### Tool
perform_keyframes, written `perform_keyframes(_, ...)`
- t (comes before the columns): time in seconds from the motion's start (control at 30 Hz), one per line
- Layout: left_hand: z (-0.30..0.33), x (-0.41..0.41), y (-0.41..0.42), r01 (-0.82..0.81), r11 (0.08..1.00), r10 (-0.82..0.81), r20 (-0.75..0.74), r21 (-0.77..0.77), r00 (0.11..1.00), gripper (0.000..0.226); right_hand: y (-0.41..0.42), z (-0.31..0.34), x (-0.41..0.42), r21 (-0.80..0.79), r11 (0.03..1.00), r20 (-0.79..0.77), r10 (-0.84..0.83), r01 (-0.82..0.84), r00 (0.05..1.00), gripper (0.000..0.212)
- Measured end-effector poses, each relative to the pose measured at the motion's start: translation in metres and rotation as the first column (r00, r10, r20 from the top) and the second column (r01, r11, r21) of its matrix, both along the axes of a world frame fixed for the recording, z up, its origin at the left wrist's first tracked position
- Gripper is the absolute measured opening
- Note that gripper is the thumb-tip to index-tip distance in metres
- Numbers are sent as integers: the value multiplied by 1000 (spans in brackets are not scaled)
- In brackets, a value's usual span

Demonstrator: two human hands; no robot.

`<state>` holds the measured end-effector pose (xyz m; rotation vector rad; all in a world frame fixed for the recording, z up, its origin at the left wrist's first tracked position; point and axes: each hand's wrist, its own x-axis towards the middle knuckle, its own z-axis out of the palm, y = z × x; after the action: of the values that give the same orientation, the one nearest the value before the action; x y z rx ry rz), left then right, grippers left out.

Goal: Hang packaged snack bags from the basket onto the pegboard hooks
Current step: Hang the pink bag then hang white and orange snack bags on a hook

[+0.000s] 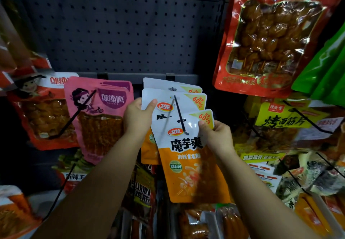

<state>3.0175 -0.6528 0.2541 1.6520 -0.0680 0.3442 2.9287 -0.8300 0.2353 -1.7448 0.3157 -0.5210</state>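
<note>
Centre frame: right hand (216, 132) pinches the front orange-and-white snack bag (188, 156) at the black hook (180, 115); left hand (139, 116) grips the hung bags (168, 96) behind.

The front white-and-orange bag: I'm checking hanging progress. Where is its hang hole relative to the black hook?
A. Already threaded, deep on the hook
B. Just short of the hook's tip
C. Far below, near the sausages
B: the front bag, pinched by the right hand, has its slot near the hook tip, not visibly threaded.

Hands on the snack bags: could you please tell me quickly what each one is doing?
Left hand: grips hung white-and-orange bag.
Right hand: pinches front white-and-orange bag.
</note>
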Motion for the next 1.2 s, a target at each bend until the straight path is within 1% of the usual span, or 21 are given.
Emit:
perform_keyframes(0.07, 0, 13, -3, -17, 1000, 17, -18, 4, 1000, 6, 1, 1, 10, 8, 1000, -17, -17, 17, 1000, 24)
perform_keyframes(0.1, 1, 18, -6, -32, 999, 32, -36, 16, 999, 14, 1, 1, 14, 9, 1000, -27, -26, 26, 999, 24)
perform_keyframes(0.17, 2, 26, -11, -58, 998, 60, -80, 36, 995, 37, 0, 0, 19, 18, 999, -38, -41, 42, 998, 25)
perform_keyframes(0.2, 2, 29, -14, -70, 997, 73, -94, 33, 993, 41, -1, 0, 19, 18, 999, -40, -44, 45, 998, 26)
perform_keyframes(0.3, 1, 31, -19, -95, 995, 96, -81, 11, 992, 25, -4, -2, 14, 21, 999, -46, -40, 41, 998, 25)
perform_keyframes(0.33, 1, 28, -19, -96, 995, 96, -85, 6, 992, 25, -3, -3, 11, 34, 999, -42, -30, 32, 999, 25)
perform_keyframes(0.43, -1, 19, -18, -69, 997, 64, -137, -32, 989, 37, -2, -2, -2, 72, 997, -10, 8, -7, 1000, 18)
perform_keyframes(0.53, -8, -4, -12, -3, 998, -8, -173, -63, 985, 40, 0, 1, -21, 114, 992, 14, 56, -58, 998, 16)
perform_keyframes(0.57, -12, -15, -10, 31, 997, -45, -194, -76, 980, 48, 1, 2, -28, 140, 987, 31, 77, -80, 997, 17)
perform_keyframes(0.63, -22, -36, -5, 75, 993, -95, -238, -91, 966, 70, 3, 4, -42, 163, 978, 54, 124, -131, 991, 19)
perform_keyframes(0.67, -26, -48, -3, 81, 992, -104, -243, -101, 964, 75, 4, 4, -49, 165, 975, 57, 142, -149, 988, 19)
perform_keyframes(0.7, -29, -60, 0, 92, 988, -119, -224, -128, 967, 74, 5, 5, -55, 166, 973, 57, 151, -159, 987, 19)
perform_keyframes(0.73, -31, -73, 2, 127, 976, -159, -179, -175, 971, 67, 6, 5, -61, 170, 971, 57, 158, -166, 986, 19)
perform_keyframes(0.8, -32, -95, 6, 271, 925, -299, -70, -265, 952, 39, 7, 6, -70, 202, 960, 66, 182, -192, 981, 18)
perform_keyframes(0.83, -33, -105, 8, 324, 906, -346, -34, -274, 938, 29, 7, 7, -75, 220, 954, 67, 195, -205, 979, 18)
perform_keyframes(0.87, -32, -113, 9, 341, 899, -358, -13, -276, 934, 23, 8, 8, -81, 230, 950, 63, 201, -211, 977, 18)
perform_keyframes(0.93, -31, -128, 12, 291, 914, -299, 16, -282, 954, 14, 9, 12, -90, 237, 946, 60, 213, -222, 975, 16)
perform_keyframes(1.0, -29, -140, 13, 231, 938, -226, 47, -259, 973, 14, 11, 16, -99, 234, 939, 76, 240, -252, 968, 17)
perform_keyframes(1.07, -27, -151, 13, 192, 946, -178, 76, -263, 981, 11, 14, 19, -106, 219, 938, 116, 248, -269, 962, 22)
perform_keyframes(1.13, -22, -158, 15, 180, 939, -152, 116, -293, 982, 9, 18, 22, -111, 214, 935, 156, 252, -282, 955, 21)
perform_keyframes(1.2, -14, -162, 16, 189, 936, -142, 172, -296, 975, 11, 21, 27, -113, 205, 935, 182, 254, -290, 950, 18)
